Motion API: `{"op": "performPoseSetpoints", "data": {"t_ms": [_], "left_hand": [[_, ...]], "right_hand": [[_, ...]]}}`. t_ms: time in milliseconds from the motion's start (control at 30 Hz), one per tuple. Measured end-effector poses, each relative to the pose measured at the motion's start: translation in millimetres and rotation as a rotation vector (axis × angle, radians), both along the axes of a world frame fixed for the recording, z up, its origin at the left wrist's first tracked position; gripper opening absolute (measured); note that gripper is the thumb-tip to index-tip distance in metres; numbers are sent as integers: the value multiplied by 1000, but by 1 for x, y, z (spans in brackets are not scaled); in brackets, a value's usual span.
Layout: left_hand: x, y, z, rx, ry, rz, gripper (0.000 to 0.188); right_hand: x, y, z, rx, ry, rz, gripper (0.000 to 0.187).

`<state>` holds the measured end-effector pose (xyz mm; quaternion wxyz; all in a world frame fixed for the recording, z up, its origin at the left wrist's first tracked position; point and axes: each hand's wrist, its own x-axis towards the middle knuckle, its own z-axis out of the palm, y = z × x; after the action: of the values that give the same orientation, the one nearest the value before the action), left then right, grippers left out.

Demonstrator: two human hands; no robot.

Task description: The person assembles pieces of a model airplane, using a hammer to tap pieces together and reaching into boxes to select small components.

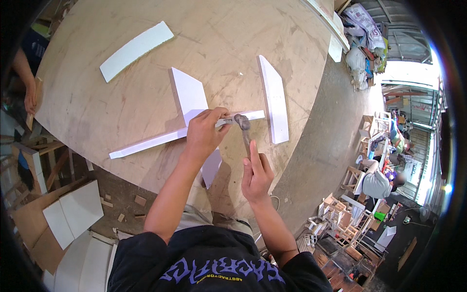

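My right hand (258,173) grips a hammer (246,138) by its handle, with the forefinger stretched along it. The hammer's head is over the right part of a long, narrow white strip (148,141), close to my left fingertips. My left hand (206,129) is closed at the strip, thumb and fingers pinched around something small that I cannot make out. Under the strip and that hand lies a white slanted panel (190,92); a pale pointed end (211,168) shows on the near side. To the right lies another white angled board (275,100).
A curved white piece (136,51) lies at the far left of the wooden tabletop (233,39). At the left edge, a co-worker's hand (30,97) holds a piece of wood. Wooden frames (340,219) and offcuts crowd the floor at right; white panels (80,209) lean at lower left.
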<state>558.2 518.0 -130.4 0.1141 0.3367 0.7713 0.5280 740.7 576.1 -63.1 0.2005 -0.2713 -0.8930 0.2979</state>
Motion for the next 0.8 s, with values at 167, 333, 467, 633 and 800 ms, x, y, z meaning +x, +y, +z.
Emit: {"op": "performPoseSetpoints", "data": {"t_ms": [167,333,467,633,800], "left_hand": [[-1,-1,3,-31,-51,-14,39],[1,-1,-1,-7,0,-14,41],[1,-2,2,-53,-65,3,43],[-1,-2,-1,-1,-38,-13,45],[-2,-2,-2,-5,-40,-18,45]], "right_hand": [[-2,3,-1,4,-109,44,52],[6,3,-9,47,-70,60,53],[-3,0,3,44,-16,45,53],[-1,1,4,5,-129,37,55],[6,3,-4,85,-2,84,57]]}}
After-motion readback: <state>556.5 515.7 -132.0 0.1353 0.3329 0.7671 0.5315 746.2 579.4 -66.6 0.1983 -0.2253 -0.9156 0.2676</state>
